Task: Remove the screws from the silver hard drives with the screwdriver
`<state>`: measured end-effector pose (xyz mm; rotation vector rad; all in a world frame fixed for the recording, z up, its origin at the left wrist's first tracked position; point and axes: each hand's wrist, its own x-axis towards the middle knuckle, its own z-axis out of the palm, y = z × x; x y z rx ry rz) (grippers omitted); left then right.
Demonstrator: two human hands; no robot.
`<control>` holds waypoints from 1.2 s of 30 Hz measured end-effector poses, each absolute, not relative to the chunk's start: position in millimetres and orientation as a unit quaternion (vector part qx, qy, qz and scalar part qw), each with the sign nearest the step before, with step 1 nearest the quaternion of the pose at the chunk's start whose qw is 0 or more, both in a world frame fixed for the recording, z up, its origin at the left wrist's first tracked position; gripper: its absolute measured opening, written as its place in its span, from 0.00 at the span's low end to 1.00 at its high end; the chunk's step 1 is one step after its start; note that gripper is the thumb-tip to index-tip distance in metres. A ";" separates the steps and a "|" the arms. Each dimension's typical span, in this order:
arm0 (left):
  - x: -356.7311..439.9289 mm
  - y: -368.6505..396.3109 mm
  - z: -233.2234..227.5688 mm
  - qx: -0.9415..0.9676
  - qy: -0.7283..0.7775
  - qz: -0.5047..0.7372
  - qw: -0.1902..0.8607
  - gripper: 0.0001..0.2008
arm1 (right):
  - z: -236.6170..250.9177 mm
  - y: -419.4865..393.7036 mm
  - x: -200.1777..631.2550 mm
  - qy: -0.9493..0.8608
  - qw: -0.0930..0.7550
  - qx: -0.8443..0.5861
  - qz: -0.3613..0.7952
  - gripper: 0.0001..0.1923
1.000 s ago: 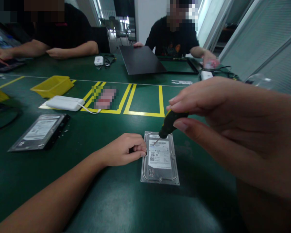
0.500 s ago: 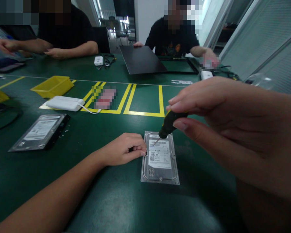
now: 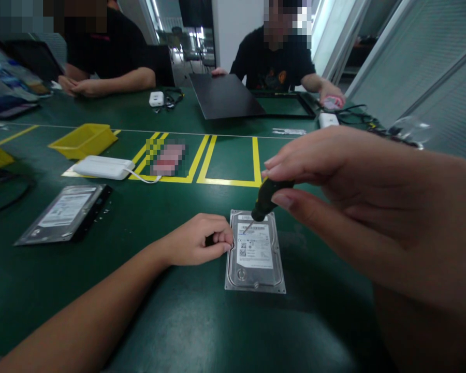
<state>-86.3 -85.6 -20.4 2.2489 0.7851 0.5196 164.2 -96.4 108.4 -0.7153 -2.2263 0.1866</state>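
Note:
A silver hard drive (image 3: 266,277) with a white label lies flat on the green table. My left hand (image 3: 202,239) is closed at the drive's left edge, thumb and index fingertips pinched together over the rim; what sits between them, if anything, is too small to make out. Between the thumb and fingers of my right hand (image 3: 357,202) is a screwdriver (image 3: 270,194) with a dark and yellow handle. It slants down to the left, its thin shaft over the upper part of the label. Whether the tip touches the drive I cannot tell.
A second hard drive (image 3: 68,210) lies at left, small bits beside it. Farther back are a white power bank (image 3: 104,167) with a cable, a yellow tray (image 3: 83,140) and yellow tape marks. Across the table sit two people, one holding a black panel (image 3: 227,96).
Both my hands, the screwdriver and the drive keep nearly the same places; the view has shifted slightly. Across the table at left, a person's hands have come together.

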 end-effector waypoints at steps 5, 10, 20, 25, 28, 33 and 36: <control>-86.1 -85.5 -19.8 0.866 0.301 0.201 0.345 0.04 | 108.3 -96.2 164.6 -0.877 0.379 -0.287 0.073 0.07; -86.3 -85.2 -20.1 0.868 0.301 0.205 0.338 0.04 | 109.7 -96.5 164.8 -0.876 0.387 -0.276 0.075 0.09; -86.6 -84.1 -18.6 0.863 0.296 0.208 0.353 0.06 | 108.1 -95.0 164.1 -0.878 0.385 -0.276 0.069 0.10; -85.9 -84.0 -18.6 0.861 0.297 0.218 0.351 0.05 | 106.3 -92.9 163.2 -0.877 0.403 -0.249 0.083 0.10; -85.6 -84.2 -18.2 0.860 0.297 0.219 0.352 0.05 | 104.8 -91.6 162.6 -0.879 0.405 -0.241 0.071 0.10; -85.6 -85.0 -18.1 0.862 0.296 0.217 0.349 0.05 | 102.7 -89.7 160.6 -0.886 0.392 -0.238 0.069 0.09; -85.2 -85.5 -18.3 0.867 0.295 0.213 0.340 0.04 | 102.5 -89.1 160.2 -0.886 0.392 -0.235 0.076 0.09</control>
